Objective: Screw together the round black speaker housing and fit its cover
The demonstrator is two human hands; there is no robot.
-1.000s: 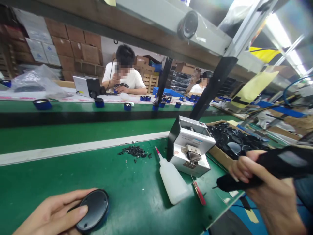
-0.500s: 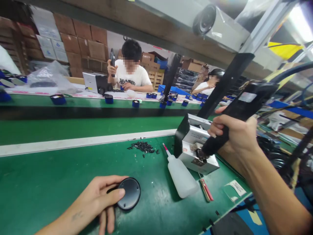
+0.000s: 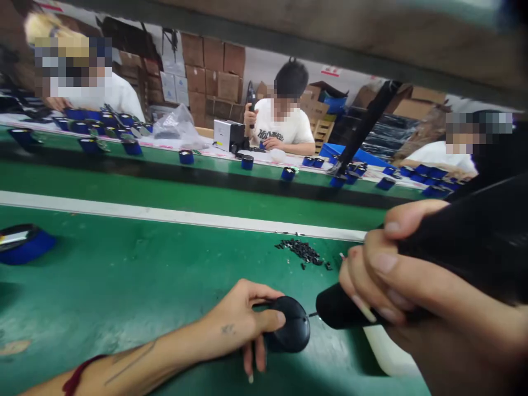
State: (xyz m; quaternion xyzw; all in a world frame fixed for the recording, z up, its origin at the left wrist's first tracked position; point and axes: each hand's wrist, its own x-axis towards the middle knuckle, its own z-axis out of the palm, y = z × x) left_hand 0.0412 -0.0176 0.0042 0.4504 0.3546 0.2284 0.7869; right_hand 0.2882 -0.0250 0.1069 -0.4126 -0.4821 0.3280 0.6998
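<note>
My left hand (image 3: 243, 319) grips a round black cover (image 3: 296, 335) at its left side, thumb on top and fingers beneath, just above the green bench. My right hand (image 3: 383, 264) is wrapped round a black electric screwdriver (image 3: 340, 308), which leans in from the right. Its thin bit meets the cover near a small hole at the right edge; whether a screw sits there is too small to tell. Beyond the cover lies a pile of small black screws (image 3: 303, 250). A white squeeze bottle (image 3: 388, 352) is partly hidden below my right hand.
A blue round housing (image 3: 28, 250) stands at the left on the bench. A white strip (image 3: 165, 219) runs along the bench's far side. Across the line, several people work among rows of blue housings (image 3: 246, 162). A shelf beam (image 3: 289, 41) hangs overhead.
The screwdriver has come away from the silver box and moved left and down to the cover's edge. My view has swung right-to-left, bringing the blue housing in and the box out of sight.
</note>
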